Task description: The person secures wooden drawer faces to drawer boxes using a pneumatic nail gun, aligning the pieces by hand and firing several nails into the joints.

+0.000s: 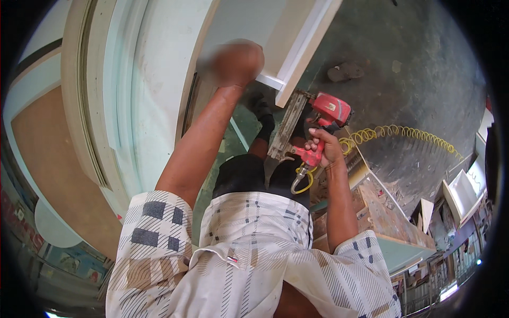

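In my right hand [327, 147] is a red pneumatic nail gun [331, 108], fingers wrapped round its handle. Its long metal magazine [289, 124] slants down beside a corner of a white board-built frame [305, 50]. A yellow hose [304, 185] joins a metal fitting at the handle's end. My left hand [237, 62] is stretched forward, over the inner face of the white frame. Blur covers its fingers, so whether it touches or grips the board cannot be made out.
White and brown panels [58, 127] stand on edge at the left. A yellow coiled hose [408, 129] runs right across the concrete floor [413, 69]. A paint-stained wooden box [397, 222] stands at lower right, near scraps and a white drawer-like box [460, 195]. A pair of sandals [344, 71] lies ahead.
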The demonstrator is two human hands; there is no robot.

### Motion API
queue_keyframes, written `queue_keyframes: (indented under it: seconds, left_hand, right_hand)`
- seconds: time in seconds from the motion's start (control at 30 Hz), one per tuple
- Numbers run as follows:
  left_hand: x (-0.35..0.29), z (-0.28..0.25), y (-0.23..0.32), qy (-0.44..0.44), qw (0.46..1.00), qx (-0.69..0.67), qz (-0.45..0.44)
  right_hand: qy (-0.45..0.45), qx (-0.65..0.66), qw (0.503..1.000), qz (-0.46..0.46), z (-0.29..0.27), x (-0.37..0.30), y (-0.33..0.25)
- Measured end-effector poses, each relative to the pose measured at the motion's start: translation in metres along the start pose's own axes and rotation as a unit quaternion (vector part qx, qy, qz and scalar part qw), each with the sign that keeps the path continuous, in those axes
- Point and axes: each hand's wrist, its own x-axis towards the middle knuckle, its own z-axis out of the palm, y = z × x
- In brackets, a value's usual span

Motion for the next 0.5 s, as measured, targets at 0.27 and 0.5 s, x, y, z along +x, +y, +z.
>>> queue_keyframes:
  seconds: [0.27,0.5]
  left_hand:
    - [-0.009,0.000,0.002,-0.001,1.000,-0.017,0.014]
    - [-0.006,0.003,-0.001,0.009,1.000,-0.011,0.019]
  right_hand:
    - [-0.058,-0.002,0.998,-0.015,-0.016,0.030,0.001]
    - [-0.061,-0.002,0.998,-0.007,-0.016,0.041,0.002]
